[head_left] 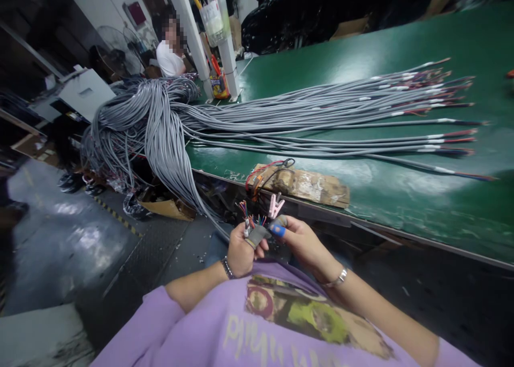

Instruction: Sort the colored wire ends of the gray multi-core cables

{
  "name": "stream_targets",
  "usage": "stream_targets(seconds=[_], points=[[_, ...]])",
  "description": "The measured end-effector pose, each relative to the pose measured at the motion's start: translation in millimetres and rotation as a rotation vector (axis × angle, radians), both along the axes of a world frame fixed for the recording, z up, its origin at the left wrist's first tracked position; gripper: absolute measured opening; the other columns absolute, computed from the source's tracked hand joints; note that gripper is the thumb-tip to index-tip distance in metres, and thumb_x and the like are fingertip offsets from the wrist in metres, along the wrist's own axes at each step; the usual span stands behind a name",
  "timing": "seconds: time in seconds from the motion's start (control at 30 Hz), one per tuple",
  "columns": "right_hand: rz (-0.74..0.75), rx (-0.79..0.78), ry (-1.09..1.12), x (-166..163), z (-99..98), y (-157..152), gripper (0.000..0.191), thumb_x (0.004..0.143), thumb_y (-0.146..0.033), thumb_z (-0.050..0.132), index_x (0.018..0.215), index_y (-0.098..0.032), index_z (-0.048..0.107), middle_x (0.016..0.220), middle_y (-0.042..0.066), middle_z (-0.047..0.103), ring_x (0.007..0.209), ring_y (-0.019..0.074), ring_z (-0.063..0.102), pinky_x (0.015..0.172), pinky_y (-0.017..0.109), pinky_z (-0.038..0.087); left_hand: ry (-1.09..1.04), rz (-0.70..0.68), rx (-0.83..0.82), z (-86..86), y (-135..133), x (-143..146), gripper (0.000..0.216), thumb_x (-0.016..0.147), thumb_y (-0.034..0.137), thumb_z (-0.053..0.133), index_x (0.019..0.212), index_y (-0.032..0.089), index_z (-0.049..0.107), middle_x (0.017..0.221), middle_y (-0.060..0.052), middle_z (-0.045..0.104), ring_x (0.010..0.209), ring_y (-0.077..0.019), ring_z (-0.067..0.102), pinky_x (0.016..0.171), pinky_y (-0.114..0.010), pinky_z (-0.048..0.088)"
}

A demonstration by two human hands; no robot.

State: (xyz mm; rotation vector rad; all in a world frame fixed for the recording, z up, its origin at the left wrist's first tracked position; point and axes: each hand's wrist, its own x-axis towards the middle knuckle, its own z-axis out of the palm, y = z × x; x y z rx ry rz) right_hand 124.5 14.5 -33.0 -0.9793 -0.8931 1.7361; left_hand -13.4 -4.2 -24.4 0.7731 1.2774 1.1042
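Observation:
My left hand [241,253] is closed around the ends of several grey cables [212,221], held in front of my body. Thin coloured wires [243,209] fan out above its fingers. Grey covering wraps the left fingertips. Close beside it, my right hand [303,245] has thumb and index finger pinched together, with a blue wrap on the thumb and a grey covering on the index finger. Whatever lies in that pinch is too small to make out. A pink clothespin [276,206] stands just above the right fingers, at the bench edge.
Many grey cables [281,110] with stripped ends stretch across the green bench [401,206], and their looped bundle hangs over its left side. A worn wooden block [317,186] with cords sits at the front edge. Behind a white post [231,51] is another person [171,59].

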Motion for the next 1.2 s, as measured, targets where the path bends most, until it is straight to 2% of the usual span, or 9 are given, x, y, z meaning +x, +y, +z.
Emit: stream_targets(seconds=[0.13,0.3,0.4,0.5,0.57,0.67,0.8,1.0,1.2], points=[[0.013,-0.031,0.098,4,-2.4,3,0.039,0.06,-0.05,0.082,0.058,-0.018,0.059,0.052,-0.003,0.051,0.052,0.0102,0.041,0.054,0.025,0.035,0.006,0.012,0.015,4.7,1,1,0.053,0.054,0.065,0.075,0.065,0.018,0.055,0.043,0.003,0.057,0.028,-0.0058,0.041,0.029,-0.017,0.022],[-0.01,-0.108,0.225,3,0.9,18,0.047,0.062,-0.064,0.076,0.07,-0.019,0.066,0.057,-0.003,0.051,0.052,0.0104,0.04,0.052,0.025,0.038,0.023,-0.046,0.107,-1.5,2,0,0.049,0.06,0.063,0.073,0.068,0.017,0.059,0.046,0.003,0.059,0.031,-0.0053,0.042,0.031,-0.017,0.025],[-0.015,-0.021,0.129,0,3.6,26,0.052,0.062,-0.068,0.073,0.075,-0.019,0.068,0.056,-0.003,0.049,0.052,0.0107,0.039,0.05,0.026,0.035,0.043,-0.08,0.137,-5.3,3,1,0.047,0.064,0.062,0.072,0.07,0.016,0.062,0.046,0.003,0.058,0.032,-0.005,0.041,0.032,-0.018,0.026],[-0.153,0.117,-0.06,-2,4.6,27,0.051,0.064,-0.07,0.07,0.064,-0.019,0.065,0.055,-0.002,0.051,0.052,0.0112,0.039,0.05,0.027,0.034,0.047,-0.093,0.141,-6.6,4,2,0.045,0.067,0.06,0.071,0.071,0.016,0.062,0.046,0.003,0.058,0.032,-0.005,0.04,0.033,-0.018,0.027],[-0.204,0.15,-0.099,-4,4.2,26,0.052,0.068,-0.072,0.065,0.061,-0.021,0.064,0.054,-0.001,0.051,0.052,0.0124,0.041,0.052,0.028,0.036,0.043,-0.092,0.131,-6.1,5,3,0.044,0.067,0.059,0.071,0.07,0.016,0.061,0.046,0.003,0.057,0.032,-0.0051,0.04,0.033,-0.018,0.027],[-0.145,0.03,0.072,-8,1.5,27,0.051,0.07,-0.072,0.063,0.067,-0.022,0.068,0.057,0.0,0.056,0.055,0.0145,0.048,0.054,0.029,0.042,0.056,-0.089,0.113,-4.4,7,4,0.044,0.066,0.06,0.071,0.069,0.017,0.06,0.045,0.004,0.057,0.031,-0.0051,0.04,0.033,-0.018,0.027],[-0.107,-0.114,0.29,-14,-4.6,33,0.044,0.062,-0.063,0.077,0.071,-0.021,0.07,0.066,0.003,0.064,0.059,0.0155,0.054,0.058,0.03,0.047,0.074,-0.082,0.108,-3.9,8,5,0.043,0.066,0.059,0.07,0.068,0.017,0.06,0.045,0.004,0.056,0.031,-0.0047,0.039,0.033,-0.018,0.027],[-0.18,-0.175,0.36,-16,-7.5,35,0.039,0.056,-0.055,0.085,0.07,-0.022,0.072,0.066,0.002,0.067,0.06,0.0151,0.056,0.058,0.028,0.048,0.074,-0.097,0.116,-8.2,7,4,0.041,0.067,0.057,0.07,0.069,0.017,0.061,0.045,0.004,0.056,0.032,-0.0046,0.039,0.033,-0.017,0.028],[-0.144,-0.23,0.37,-15,-9.8,33,0.037,0.065,-0.058,0.078,0.074,-0.022,0.071,0.072,0.002,0.069,0.061,0.0158,0.058,0.057,0.028,0.048,0.083,-0.066,0.089,-4.1,5,3,0.045,0.064,0.06,0.071,0.068,0.017,0.06,0.044,0.004,0.056,0.03,-0.0044,0.038,0.032,-0.018,0.025]])
